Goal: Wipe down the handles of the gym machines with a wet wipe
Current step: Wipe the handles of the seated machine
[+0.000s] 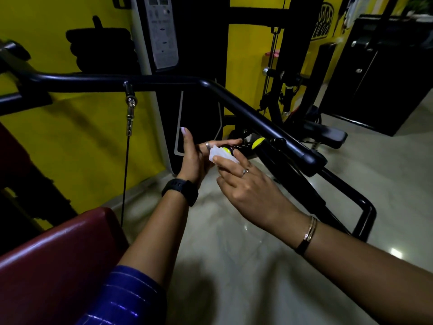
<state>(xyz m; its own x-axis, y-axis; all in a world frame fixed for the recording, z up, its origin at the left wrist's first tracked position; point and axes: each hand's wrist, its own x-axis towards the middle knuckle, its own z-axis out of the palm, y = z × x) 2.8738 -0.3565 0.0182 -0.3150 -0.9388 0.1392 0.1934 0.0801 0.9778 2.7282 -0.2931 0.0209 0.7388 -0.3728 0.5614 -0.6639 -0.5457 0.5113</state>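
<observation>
1. The long black bar [257,120] slants across our view above both hands; we judge it awaits its own wiping.
2. The red seat pad [58,249] lies low at our left, untouched.
3. Our left grip [194,158] curls round a small black handle [228,150] with a yellow-green end cap; we judge this steadies it against swinging.
4. Our right grip [246,184] pinches the wet wipe [219,157] between thumb and forefinger; the wipe presses against that handle's capped end, so the rubbing lands there.
</observation>
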